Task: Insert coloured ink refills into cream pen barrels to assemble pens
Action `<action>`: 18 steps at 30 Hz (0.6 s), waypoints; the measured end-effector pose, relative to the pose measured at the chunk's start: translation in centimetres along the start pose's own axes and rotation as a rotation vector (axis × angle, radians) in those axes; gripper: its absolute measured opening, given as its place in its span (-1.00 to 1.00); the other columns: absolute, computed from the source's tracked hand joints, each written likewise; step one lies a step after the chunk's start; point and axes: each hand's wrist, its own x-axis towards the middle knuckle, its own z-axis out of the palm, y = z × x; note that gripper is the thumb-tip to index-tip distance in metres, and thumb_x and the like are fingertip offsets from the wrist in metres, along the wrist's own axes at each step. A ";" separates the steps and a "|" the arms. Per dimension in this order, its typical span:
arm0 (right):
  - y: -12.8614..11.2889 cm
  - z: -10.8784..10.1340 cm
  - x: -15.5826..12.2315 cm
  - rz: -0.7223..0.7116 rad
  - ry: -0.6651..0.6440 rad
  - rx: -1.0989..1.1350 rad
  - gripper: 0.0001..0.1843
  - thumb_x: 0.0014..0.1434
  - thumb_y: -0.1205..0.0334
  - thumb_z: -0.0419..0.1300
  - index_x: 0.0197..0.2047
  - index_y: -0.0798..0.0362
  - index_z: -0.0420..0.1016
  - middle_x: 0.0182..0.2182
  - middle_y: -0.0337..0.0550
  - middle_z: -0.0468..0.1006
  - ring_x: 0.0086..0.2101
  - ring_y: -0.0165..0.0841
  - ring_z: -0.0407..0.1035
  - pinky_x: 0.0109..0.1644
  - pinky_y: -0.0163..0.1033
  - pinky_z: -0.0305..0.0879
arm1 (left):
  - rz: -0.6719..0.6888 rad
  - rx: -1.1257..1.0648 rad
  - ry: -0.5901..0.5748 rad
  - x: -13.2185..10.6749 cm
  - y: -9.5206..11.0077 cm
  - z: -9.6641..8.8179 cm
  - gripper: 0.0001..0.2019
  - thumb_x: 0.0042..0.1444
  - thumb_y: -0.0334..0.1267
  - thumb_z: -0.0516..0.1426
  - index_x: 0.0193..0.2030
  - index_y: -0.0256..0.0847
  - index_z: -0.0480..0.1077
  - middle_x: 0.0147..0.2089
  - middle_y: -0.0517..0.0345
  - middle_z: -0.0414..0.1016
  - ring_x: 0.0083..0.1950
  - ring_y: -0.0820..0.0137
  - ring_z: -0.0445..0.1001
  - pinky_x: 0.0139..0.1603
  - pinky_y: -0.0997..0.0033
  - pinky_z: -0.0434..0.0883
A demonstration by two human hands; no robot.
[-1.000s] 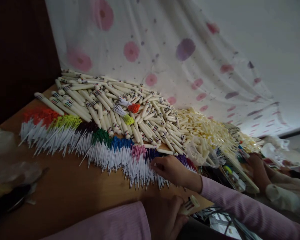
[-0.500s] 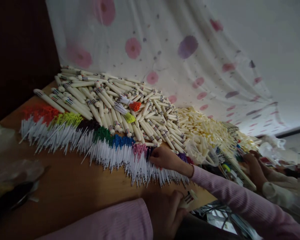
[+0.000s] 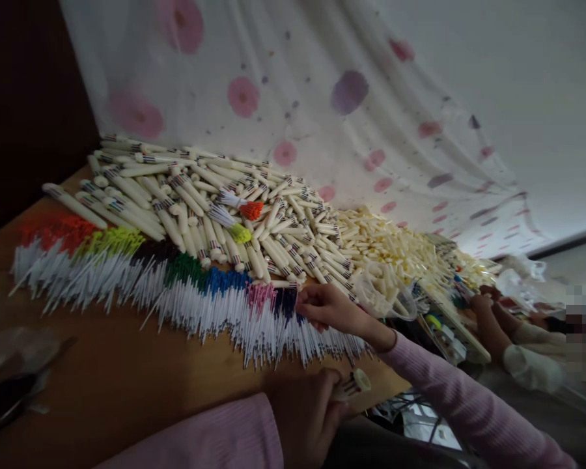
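Observation:
In the head view, my left hand [image 3: 305, 413], low in the middle, is closed around a cream multicolour pen barrel [image 3: 351, 385]. The barrel's open end, with dark slots, points right. Further up, my right hand [image 3: 329, 309] hovers over the row of white pen refills [image 3: 224, 316], thumb and fingers pinched together. Its fingertips are at the dark blue refill tops [image 3: 286, 303]; whatever they pinch is hidden. The refills lie side by side, grouped by coloured ends: red, yellow, black, green, blue, pink, dark blue.
Behind the refills is a heap of cream pen barrels [image 3: 195, 189] bearing two small refill bundles [image 3: 234, 225]. A clear plastic bag [image 3: 383, 293] and more cream parts [image 3: 395, 244] lie to the right. A co-worker's hands [image 3: 488, 306] are at far right. A flowered curtain [image 3: 293, 98] hangs behind.
The whole view has shifted, moving the heap and refills leftward. My right hand has moved slightly right along the refills, showing more dark blue tops. My left hand still holds the barrel.

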 end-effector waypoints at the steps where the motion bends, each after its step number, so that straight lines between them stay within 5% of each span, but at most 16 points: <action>1: 0.3 -0.3 -0.5 -0.022 0.023 0.040 -0.64 0.06 -0.06 0.27 -0.39 0.07 0.33 -0.74 -0.47 0.30 -0.74 -0.57 0.15 -0.65 -0.45 0.12 | -0.006 0.001 0.050 -0.1 -0.2 0.4 -0.77 0.26 -0.21 0.01 0.01 -0.13 0.37 -0.26 0.06 0.57 -0.30 0.24 0.50 -0.32 0.31 0.32; 8: 4.9 -0.6 -6.0 -0.312 0.477 0.381 -0.62 0.13 -0.07 0.31 -0.38 0.07 0.37 -0.73 -0.46 0.24 -0.75 -0.60 0.07 -0.68 -0.45 -0.03 | -0.038 -0.125 0.252 -0.7 -1.2 1.6 -0.83 0.33 -0.18 0.02 -0.01 -0.09 0.34 -0.14 0.04 0.52 -0.13 0.24 0.51 -0.12 0.23 0.45; 13: 6.4 1.4 -10.6 -0.458 0.953 0.262 -0.70 0.21 0.02 0.28 -0.42 0.03 0.42 -0.68 -0.34 0.36 -0.72 -0.53 0.13 -0.66 -0.37 0.06 | 0.042 -0.082 0.258 -0.1 -1.3 0.3 -0.84 0.27 -0.38 0.08 -0.04 -0.09 0.30 -0.10 0.08 0.50 -0.06 0.33 0.54 -0.08 0.38 0.48; 18: 7.1 1.8 -12.5 -0.817 1.026 0.059 -0.87 0.25 0.16 0.25 -0.33 -0.04 0.46 -0.59 -0.27 0.51 -0.62 -0.46 0.35 -0.55 -0.34 0.25 | 0.053 -0.102 0.231 0.5 -0.9 -0.4 -0.82 0.28 -0.41 0.04 -0.04 -0.08 0.31 -0.14 0.13 0.49 -0.07 0.35 0.52 -0.04 0.37 0.47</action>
